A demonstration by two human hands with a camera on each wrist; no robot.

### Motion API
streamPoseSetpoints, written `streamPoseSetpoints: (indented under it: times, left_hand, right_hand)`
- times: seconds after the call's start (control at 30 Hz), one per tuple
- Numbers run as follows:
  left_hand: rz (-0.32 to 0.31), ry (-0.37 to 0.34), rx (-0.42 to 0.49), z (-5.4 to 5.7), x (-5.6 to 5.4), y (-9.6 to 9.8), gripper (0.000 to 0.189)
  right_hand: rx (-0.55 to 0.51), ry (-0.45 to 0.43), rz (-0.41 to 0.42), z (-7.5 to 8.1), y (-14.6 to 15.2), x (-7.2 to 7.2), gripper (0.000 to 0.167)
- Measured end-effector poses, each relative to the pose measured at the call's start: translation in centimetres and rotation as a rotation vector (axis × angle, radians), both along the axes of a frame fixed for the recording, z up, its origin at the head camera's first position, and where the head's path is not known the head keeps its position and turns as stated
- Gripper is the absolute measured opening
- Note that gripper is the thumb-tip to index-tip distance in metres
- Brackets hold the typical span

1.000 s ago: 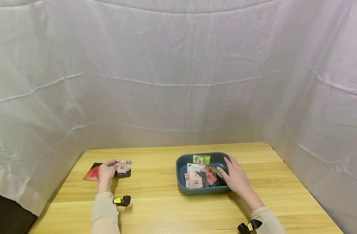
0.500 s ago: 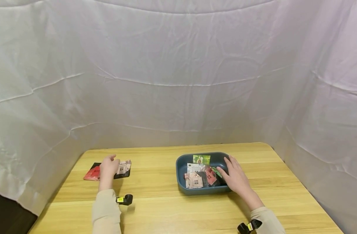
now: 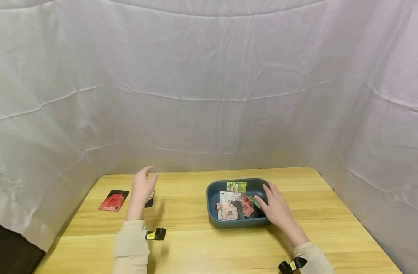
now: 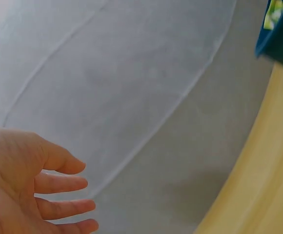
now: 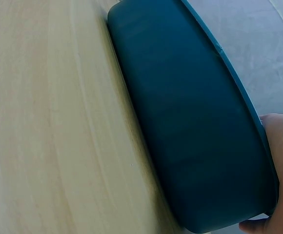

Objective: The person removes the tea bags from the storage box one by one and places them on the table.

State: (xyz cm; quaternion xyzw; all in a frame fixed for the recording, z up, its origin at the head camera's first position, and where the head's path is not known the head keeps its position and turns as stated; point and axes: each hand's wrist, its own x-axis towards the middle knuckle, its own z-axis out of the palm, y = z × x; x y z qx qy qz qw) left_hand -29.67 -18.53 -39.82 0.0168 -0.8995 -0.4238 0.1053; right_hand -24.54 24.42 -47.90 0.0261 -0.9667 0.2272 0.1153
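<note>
OK so watching from my end, the big change over the last second is that the person's left hand has come up off the black sachet with a pale pink-patterned front, which I can only see a sliver of behind the wrist. My read is that it's been let go, so setting that one down looks finished. It lies near the back-left corner of the pale yellow wood-grain table, just beside a flat black sachet with a red front, which is fully uncovered now. Pose-wise, the left hand is raised and points towards the table's back edge, and the left wrist cam shows thumb and fingers loosely spread with nothing in them. The right hand hasn't really budged: it holds the right end of the deep blue, round-cornered plastic tray, thumb over the rim on the inside and a fingertip showing outside in the right wrist cam. How firm that hold is, I can't tell. The mixed pile of small printed sachets in there looks unchanged, mostly along the tray's front edge, with a light green sachet by its back edge.
</note>
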Motion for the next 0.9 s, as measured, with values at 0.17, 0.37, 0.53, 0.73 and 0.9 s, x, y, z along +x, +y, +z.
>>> streamPoseSetpoints:
  times: [0.17, 0.37, 0.53, 0.73, 0.9]
  left_hand:
    - [-0.081, 0.033, 0.001, 0.5, 0.3, 3.0, 0.048]
    - [-0.167, 0.112, -0.018, 0.2, 0.9, 6.6, 0.045]
    - [-0.258, 0.151, -0.033, -0.7, 1.5, 9.8, 0.044]
    - [-0.463, 0.127, -0.142, -2.9, 2.2, 13.7, 0.045]
    - [-0.614, 0.116, -0.300, -4.5, 2.6, 15.7, 0.044]
  right_hand:
    - [0.005, 0.003, 0.000, -0.1, 0.0, -0.1, 0.071]
    - [0.006, -0.002, 0.001, -0.2, 0.0, -0.3, 0.073]
    - [0.007, -0.002, 0.002, -0.2, -0.1, -0.3, 0.072]
    - [0.004, -0.008, 0.005, -0.1, -0.1, -0.2, 0.072]
    - [0.003, -0.005, 0.006, -0.1, -0.1, -0.1, 0.071]
